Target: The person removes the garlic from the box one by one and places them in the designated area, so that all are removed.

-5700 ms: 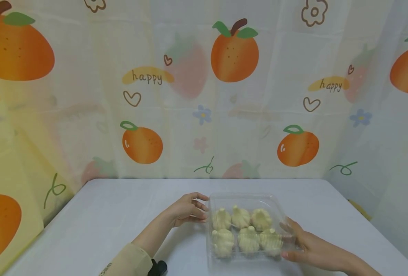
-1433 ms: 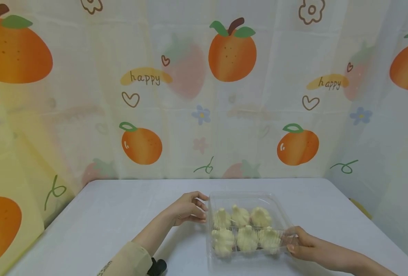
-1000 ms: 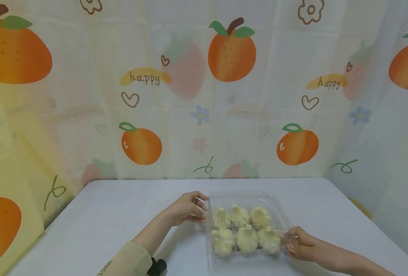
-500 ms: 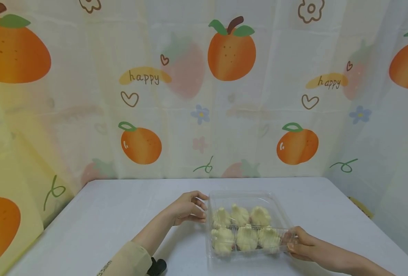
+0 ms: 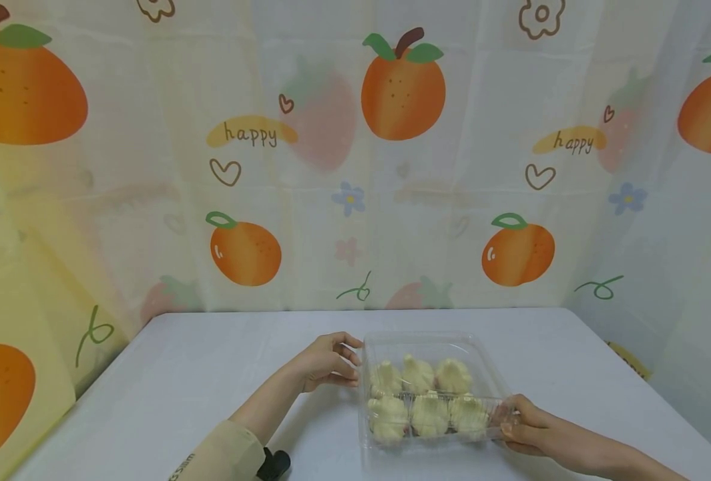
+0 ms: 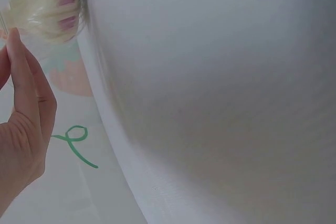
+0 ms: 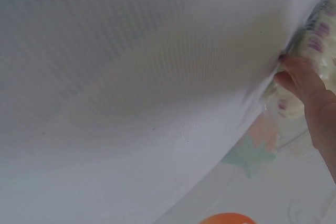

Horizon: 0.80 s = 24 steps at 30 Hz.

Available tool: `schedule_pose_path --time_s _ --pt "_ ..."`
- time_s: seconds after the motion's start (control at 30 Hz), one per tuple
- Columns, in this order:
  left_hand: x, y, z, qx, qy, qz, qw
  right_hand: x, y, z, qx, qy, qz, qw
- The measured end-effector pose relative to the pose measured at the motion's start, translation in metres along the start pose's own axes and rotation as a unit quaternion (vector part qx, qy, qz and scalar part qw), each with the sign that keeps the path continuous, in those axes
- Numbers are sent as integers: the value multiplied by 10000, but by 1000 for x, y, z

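Observation:
A clear plastic box (image 5: 481,351) with several pale, ridged, garlic-like bulbs (image 5: 430,415) in it is on the white table in the head view. My left hand (image 5: 330,363) pinches the box's left edge, thumb below the fingers. At the box's front right corner, my right hand (image 5: 532,426) grips the clear plastic between thumb and fingers. The left wrist view shows the left hand (image 6: 23,108) with its fingertips at the plastic, beside a bulb (image 6: 50,6) with purple patches. In the right wrist view the right hand (image 7: 312,93) holds the box's edge.
The white table (image 5: 211,361) reaches back to a curtain (image 5: 307,280) printed with oranges and strawberries. A black object (image 5: 274,464) is at the left sleeve's cuff (image 5: 247,447). Something yellow (image 5: 628,361) shows beyond the table's right edge.
Since the earliest frame, my right hand has shifted slightly to the right along the box's corner and closed its grip there. My left hand and the box have barely moved.

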State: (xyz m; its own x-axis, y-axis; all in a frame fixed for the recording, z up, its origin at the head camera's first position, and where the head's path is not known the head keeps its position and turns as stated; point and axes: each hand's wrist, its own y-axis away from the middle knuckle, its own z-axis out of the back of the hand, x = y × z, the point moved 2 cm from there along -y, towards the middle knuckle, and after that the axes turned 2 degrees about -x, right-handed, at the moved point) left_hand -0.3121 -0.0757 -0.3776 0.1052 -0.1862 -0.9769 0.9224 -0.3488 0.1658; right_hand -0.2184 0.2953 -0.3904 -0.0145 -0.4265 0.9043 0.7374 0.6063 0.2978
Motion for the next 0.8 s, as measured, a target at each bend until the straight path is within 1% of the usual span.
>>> schedule_pose_path --time_s 0.57,0.8 --pt "0 0 0 -36 -34 13 10000 1 1 -1 26 -201 -4 9998" --pt "0 -1 0 -46 -26 34 10000 1 1 -2 106 -357 93 9993"
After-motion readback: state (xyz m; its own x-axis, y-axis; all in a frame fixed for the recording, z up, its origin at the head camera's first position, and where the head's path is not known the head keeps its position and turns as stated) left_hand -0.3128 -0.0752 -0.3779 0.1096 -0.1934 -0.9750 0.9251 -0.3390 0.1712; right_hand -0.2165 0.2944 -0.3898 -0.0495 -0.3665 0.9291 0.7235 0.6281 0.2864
